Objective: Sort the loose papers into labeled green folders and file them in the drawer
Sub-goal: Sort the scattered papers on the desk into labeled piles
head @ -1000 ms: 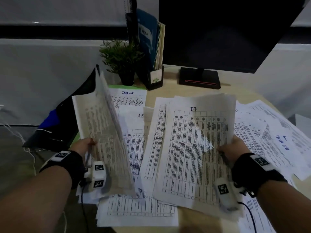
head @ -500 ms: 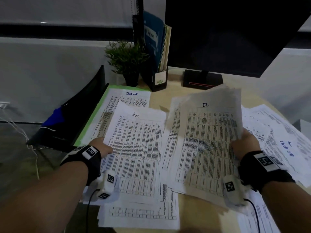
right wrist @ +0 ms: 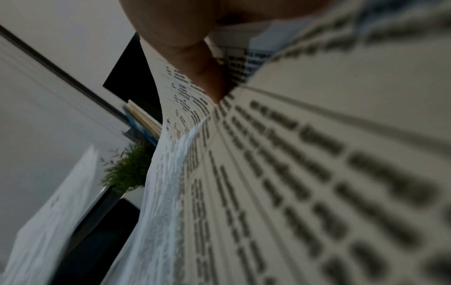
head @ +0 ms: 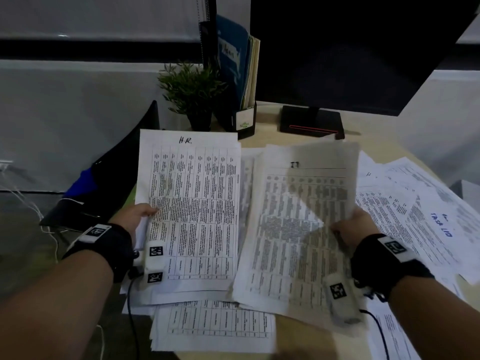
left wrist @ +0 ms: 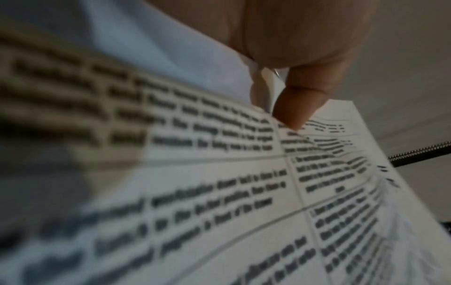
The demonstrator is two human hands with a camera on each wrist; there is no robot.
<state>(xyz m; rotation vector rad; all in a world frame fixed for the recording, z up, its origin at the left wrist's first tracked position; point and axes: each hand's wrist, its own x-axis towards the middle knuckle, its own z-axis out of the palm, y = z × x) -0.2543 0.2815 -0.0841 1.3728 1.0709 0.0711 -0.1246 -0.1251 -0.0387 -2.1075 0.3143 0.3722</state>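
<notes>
My left hand pinches the left edge of a printed sheet headed "H.R.", raised off the desk; the left wrist view shows the thumb pressed on that sheet. My right hand grips the right edge of a stack of sheets headed "IT", lifted and blurred; its thumb lies on the stack in the right wrist view. More loose printed papers lie under both. No green folder shows now.
A small potted plant, a black file holder with blue folders and a monitor on its stand line the back of the desk. Papers marked "TASK LID" spread at the right. A dark bag sits left.
The left hand laid down the sheets it held upright, then picked up the "H.R." sheet and raised it. The right hand lifted the "IT" stack higher.
</notes>
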